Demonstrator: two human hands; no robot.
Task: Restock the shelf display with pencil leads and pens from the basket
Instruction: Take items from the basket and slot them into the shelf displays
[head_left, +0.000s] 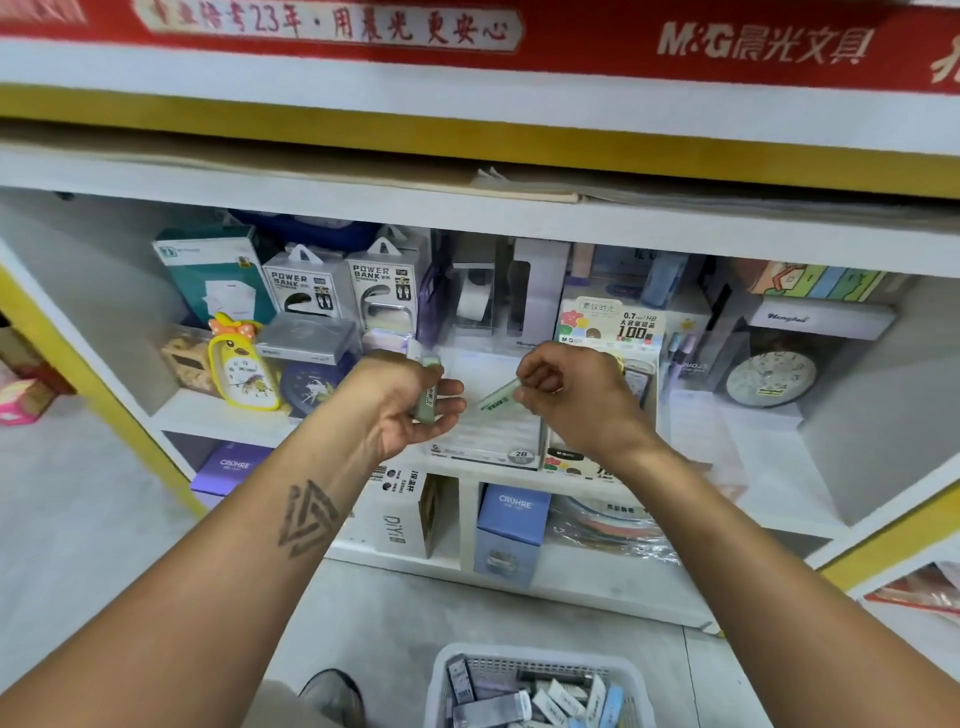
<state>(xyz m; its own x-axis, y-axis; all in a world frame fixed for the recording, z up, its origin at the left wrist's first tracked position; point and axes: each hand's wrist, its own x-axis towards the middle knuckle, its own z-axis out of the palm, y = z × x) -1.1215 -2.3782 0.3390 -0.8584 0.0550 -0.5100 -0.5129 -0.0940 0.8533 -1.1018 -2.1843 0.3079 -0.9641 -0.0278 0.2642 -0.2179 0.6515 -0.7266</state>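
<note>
We reach both bare forearms forward, our left hand turned palm-up with fingers curled around a pale green lead case, our right hand knuckles-up, fingers bent, pinching another green lead case by its end.

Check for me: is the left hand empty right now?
No, the left hand holds a pale green lead case upright in its fingers, in front of the white display box.
</note>
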